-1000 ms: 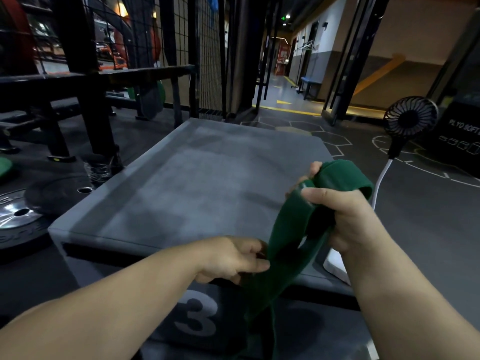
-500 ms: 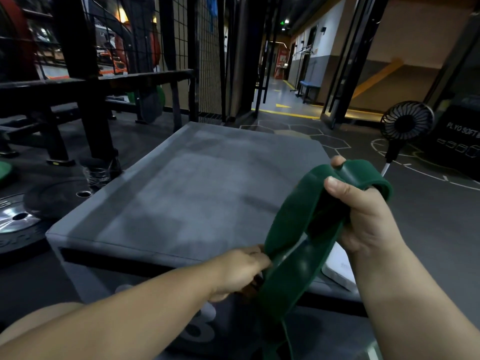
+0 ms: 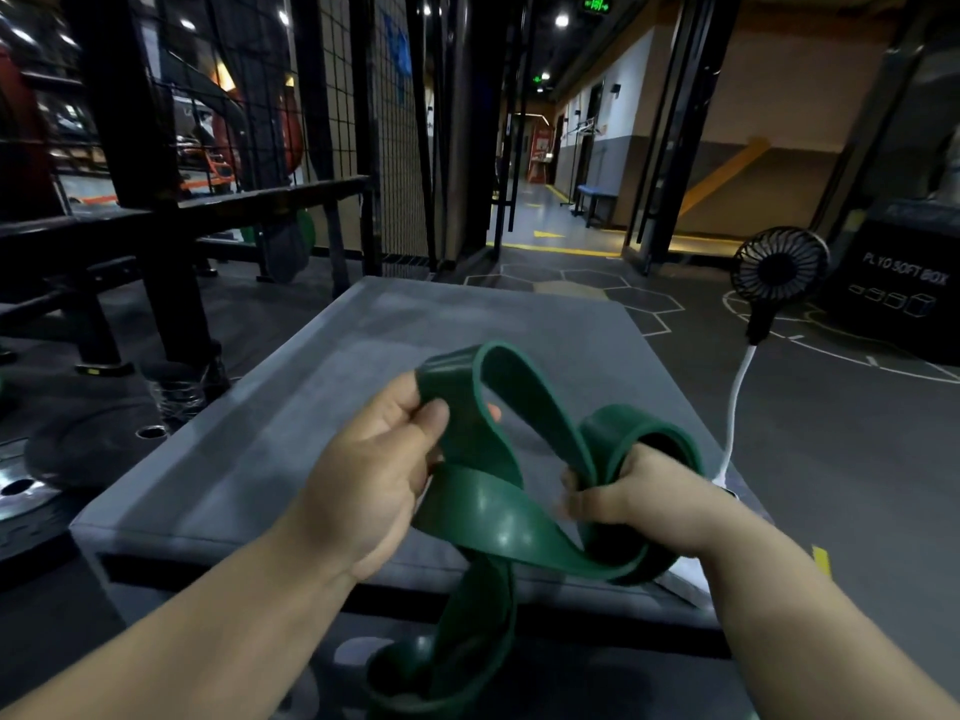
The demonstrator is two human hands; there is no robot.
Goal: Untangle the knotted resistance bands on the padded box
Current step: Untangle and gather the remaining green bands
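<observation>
A wide dark green resistance band [image 3: 483, 517] twists in several loops above the near edge of the grey padded box [image 3: 291, 439]. My left hand [image 3: 374, 480] pinches one upper loop between thumb and fingers. My right hand [image 3: 628, 501] grips a bunched fold of the band at the right. Between the hands the band crosses over itself. A long loop hangs down in front of the box to the bottom of the view.
A small black fan [image 3: 779, 267] on a white stalk stands at the box's right edge. Weight plates [image 3: 78, 449] lie on the floor to the left, beside a black rack [image 3: 130, 200]. A dark soft box [image 3: 898, 288] sits at the far right.
My left hand rose from the lower part of the band and now pinches an upper loop. My right hand dropped lower, and the band spread into wider loops between them.
</observation>
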